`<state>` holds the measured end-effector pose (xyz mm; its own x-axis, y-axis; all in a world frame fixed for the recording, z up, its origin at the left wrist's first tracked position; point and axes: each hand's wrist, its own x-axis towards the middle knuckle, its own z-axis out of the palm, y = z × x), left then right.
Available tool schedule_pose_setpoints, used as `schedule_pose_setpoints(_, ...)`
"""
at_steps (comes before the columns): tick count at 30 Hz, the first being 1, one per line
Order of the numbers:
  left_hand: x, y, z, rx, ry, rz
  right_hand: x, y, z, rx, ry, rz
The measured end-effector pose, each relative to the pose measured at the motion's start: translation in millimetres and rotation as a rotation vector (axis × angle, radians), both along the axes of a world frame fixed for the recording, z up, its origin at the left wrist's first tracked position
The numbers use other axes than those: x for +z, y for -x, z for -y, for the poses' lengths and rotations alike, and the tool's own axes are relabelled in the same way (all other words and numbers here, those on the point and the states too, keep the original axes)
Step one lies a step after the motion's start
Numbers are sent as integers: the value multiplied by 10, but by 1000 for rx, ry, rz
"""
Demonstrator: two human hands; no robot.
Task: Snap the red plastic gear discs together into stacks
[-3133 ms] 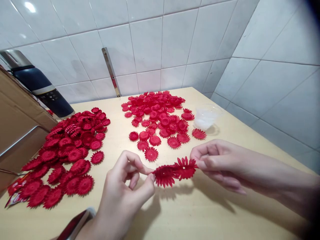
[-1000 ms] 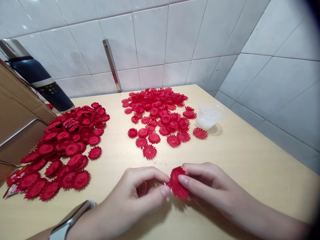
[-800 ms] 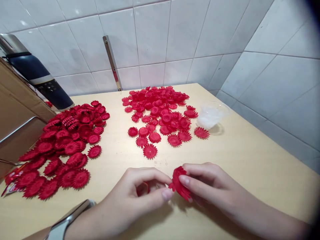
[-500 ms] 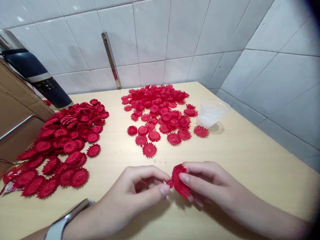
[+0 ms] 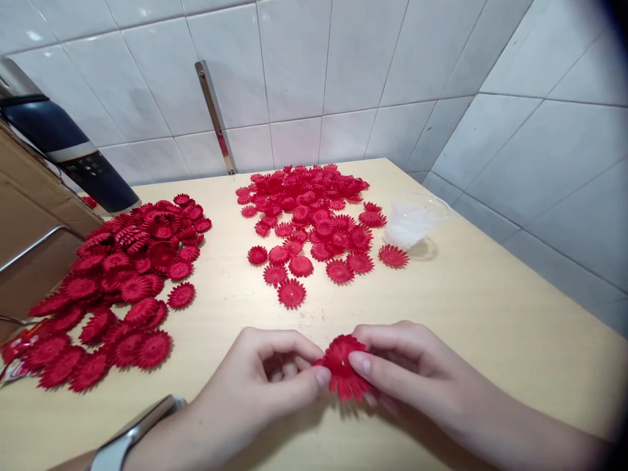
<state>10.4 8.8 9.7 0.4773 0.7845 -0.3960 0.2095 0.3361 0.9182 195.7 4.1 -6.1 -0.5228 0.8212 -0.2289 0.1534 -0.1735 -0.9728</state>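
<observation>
Between my hands, just above the table, is a red fabric flower (image 5: 347,384) with thin pointed petals and a small pale hole at its middle. My left hand (image 5: 279,379) pinches its left edge between thumb and fingertips. My right hand (image 5: 400,363) grips the right side, thumb on the front face and fingers behind. Beyond my hands lies a loose heap of similar red flowers (image 5: 321,226), and the nearest single flower (image 5: 292,294) lies flat. A larger pile of red flowers (image 5: 132,288) spreads on the left.
A clear plastic cup (image 5: 412,222) with white stuff in it stands right of the middle heap. At the left are a cardboard box (image 5: 34,203) and a dark bottle (image 5: 73,147). Tiled walls (image 5: 294,65) border the table (image 5: 466,327) behind and right. A metal strip (image 5: 214,118) is upright there.
The flower in my hands has turned so that its face with the central hole now shows; before, it was seen more edge-on. My left fingers have moved slightly left.
</observation>
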Motion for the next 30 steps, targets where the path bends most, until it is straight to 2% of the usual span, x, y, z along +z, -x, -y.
schedule_pose_setpoints(3, 2, 12, 9, 12, -84, -35, 27, -2, -6, -4, -103, 44)
schedule_pose_setpoints(7, 4, 34, 35, 67, -275, -51, 51, -1, -3, 13, -329, 176)
schedule_pose_setpoints(11, 23, 31, 50, 19, -406, -84, 45, 19, 21, 56, -507, 228)
schedule_pose_setpoints(14, 25, 18, 53, -27, -467, -149, 17, 27, 50, 29, -545, 227)
schedule_pose_setpoints(17, 5, 5, 62, -40, -512, -190, -12, 18, 60, -123, -462, 245)
schedule_pose_setpoints(20, -24, -6, 79, -28, -623, -185, -13, 7, 41, -250, -323, 231)
schedule_pose_setpoints(22, -41, -9, 89, -5, -710, -169, -4, 8, 22, -239, -175, 166)
schedule_pose_setpoints(26, -57, -8, 98, 61, -798, -170, -21, 19, -3, -108, 194, -94)
schedule_pose_setpoints(30, -48, -13, 98, 64, -788, -137, -60, 17, -17, -79, 281, -269)
